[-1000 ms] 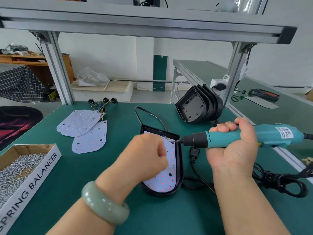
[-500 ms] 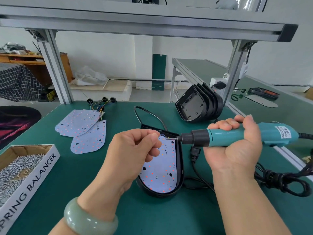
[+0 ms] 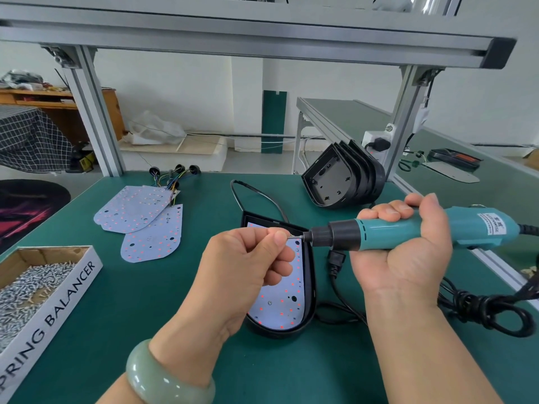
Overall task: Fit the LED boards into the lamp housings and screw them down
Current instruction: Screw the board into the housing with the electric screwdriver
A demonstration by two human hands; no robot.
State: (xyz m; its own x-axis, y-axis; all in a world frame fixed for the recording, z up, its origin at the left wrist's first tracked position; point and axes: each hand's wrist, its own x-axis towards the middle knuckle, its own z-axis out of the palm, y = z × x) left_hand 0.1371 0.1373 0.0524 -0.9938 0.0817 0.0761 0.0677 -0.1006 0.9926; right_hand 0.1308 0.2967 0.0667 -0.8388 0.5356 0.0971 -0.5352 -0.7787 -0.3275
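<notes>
1. Teal electric screwdriver [image 3: 408, 231] lies level in the right hand [image 3: 408, 263], palm up, its grip clenched round the barrel above the desk [image 3: 131, 301].
2. Since a second ago the left hand [image 3: 248, 258] has rolled over and lifted off the LED board [image 3: 280, 304]. Its thumb and forefinger now pinch a screw [image 3: 290, 236] against the bit tip.
3. That looks like loading the bit, with driving to follow.
4. The board sits inside the black housing [image 3: 309, 275] below both hands.

On the surface [image 3: 163, 316] before you, the housing [image 3: 309, 272] holds an LED board [image 3: 277, 304]. Spare boards [image 3: 137, 209] lie far left, the screw box [image 3: 67, 290] near left. Stacked housings [image 3: 329, 182] stand far right, the coiled cable [image 3: 490, 309] near right.
</notes>
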